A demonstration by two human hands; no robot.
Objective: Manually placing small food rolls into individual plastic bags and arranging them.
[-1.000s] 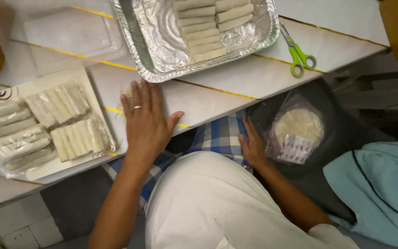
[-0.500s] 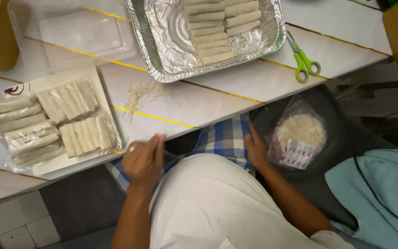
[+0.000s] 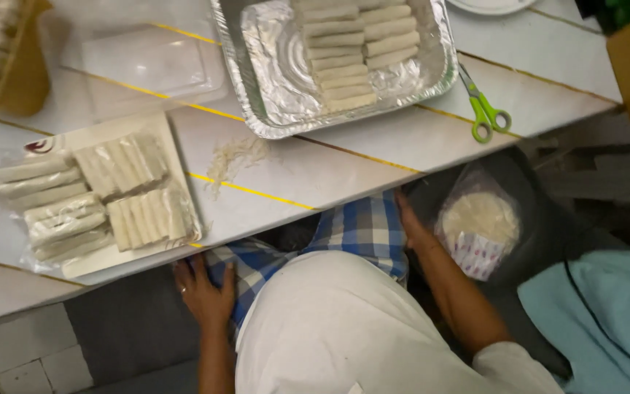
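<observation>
I sit at a white table (image 3: 373, 157) with yellow lines. My left hand (image 3: 204, 290) is below the table edge, resting flat on my blue checked trousers (image 3: 359, 230), a ring on one finger. My right hand (image 3: 411, 222) presses against the trousers at my right thigh, fingers partly hidden. Neither hand holds anything. A foil tray (image 3: 271, 95) with several pale rolls (image 3: 355, 44) sits at the far middle. A white board (image 3: 176, 138) at the left carries wrapped bundles of rolls (image 3: 122, 193). A smear of pale shreds (image 3: 233, 157) lies on the table between them.
Green-handled scissors (image 3: 484, 113) lie right of the foil tray. A clear bag of round flat wrappers (image 3: 479, 226) rests on a dark seat at my right, beside light blue cloth (image 3: 607, 321). A clear plastic lid (image 3: 140, 62) and a brown basket (image 3: 9, 66) are far left.
My left hand lifted off the table, leaving the shreds there, and dropped below the edge onto my lap. The right hand stayed at my thigh.
</observation>
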